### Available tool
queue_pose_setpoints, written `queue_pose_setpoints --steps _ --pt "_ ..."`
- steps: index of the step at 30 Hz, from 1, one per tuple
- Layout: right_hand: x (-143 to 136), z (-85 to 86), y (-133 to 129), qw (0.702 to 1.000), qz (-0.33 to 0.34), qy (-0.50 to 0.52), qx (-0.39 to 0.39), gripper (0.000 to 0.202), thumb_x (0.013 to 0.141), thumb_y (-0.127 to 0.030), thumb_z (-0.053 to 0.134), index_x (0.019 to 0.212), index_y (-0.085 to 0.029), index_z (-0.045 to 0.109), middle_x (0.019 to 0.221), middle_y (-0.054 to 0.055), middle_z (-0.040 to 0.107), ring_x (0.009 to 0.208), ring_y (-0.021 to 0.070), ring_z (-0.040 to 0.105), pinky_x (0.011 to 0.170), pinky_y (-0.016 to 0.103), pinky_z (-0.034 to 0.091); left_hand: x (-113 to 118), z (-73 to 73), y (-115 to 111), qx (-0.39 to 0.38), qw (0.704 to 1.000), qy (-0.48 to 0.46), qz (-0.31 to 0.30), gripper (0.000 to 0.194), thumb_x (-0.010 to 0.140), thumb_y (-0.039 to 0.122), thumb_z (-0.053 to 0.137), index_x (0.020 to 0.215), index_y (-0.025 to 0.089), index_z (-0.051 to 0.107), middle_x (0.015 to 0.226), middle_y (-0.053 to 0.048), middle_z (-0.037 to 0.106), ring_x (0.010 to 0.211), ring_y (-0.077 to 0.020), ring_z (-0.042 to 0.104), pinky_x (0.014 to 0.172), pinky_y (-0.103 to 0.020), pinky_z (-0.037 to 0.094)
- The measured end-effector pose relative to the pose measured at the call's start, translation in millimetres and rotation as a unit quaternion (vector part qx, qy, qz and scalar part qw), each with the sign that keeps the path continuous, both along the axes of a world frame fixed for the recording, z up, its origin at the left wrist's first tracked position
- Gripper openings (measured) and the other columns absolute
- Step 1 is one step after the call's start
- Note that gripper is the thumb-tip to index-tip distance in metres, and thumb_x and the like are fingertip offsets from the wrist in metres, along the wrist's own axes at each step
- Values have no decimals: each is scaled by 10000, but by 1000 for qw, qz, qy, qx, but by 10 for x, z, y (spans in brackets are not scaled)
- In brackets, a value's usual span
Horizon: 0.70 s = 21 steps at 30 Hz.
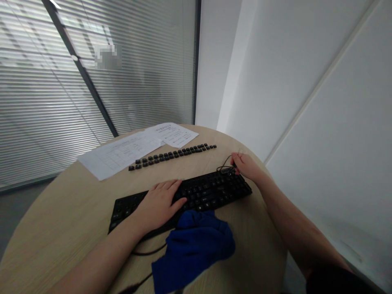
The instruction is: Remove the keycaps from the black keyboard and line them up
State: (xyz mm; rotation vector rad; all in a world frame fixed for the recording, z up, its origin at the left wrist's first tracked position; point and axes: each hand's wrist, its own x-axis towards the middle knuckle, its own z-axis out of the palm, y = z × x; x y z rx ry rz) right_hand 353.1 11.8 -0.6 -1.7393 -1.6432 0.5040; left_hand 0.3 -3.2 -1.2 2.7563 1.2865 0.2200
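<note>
L hand [161,204] laid open, flat atop blk computer keyboard [211,192]; R hand [244,165] pinched on small dark item [234,165], type unclear, at kbd's far edge nr R end. Blue cloth [196,249] by near edge. Beyond, on bench [70,212]: loose blk keycaps [170,155] in 2 rows, then printed sheets [128,151].

From here: keyboard [211,192] black, flat, skewed, right end farther off. Black keycaps [169,156] loose beyond it, two slanted rows. Thin dark wire [226,167] looped near far right corner.
</note>
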Motion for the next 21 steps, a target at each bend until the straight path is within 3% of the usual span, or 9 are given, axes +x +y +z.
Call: queue_pose_setpoints --steps 10,21 --pt "6 3 2 999 18 -24 -21 476 1012 -456 309 741 -199 604 462 -11 553 476 164 572 538 270 411 5 -24 15 -6 1000 -12 3 624 956 553 437 1422 144 514 1440 -146 568 1317 -315 526 1116 -482 375" --pt "-207 249 -165 987 64 -147 -3 343 978 -351 387 676 -223 486 522 1 538 565 162 524 601 280 350 -1 -22 10 -9 1000 -11 7 619 953 556 434 1421 159 516 1436 -144 573 1305 -319 537 1110 -491 380"
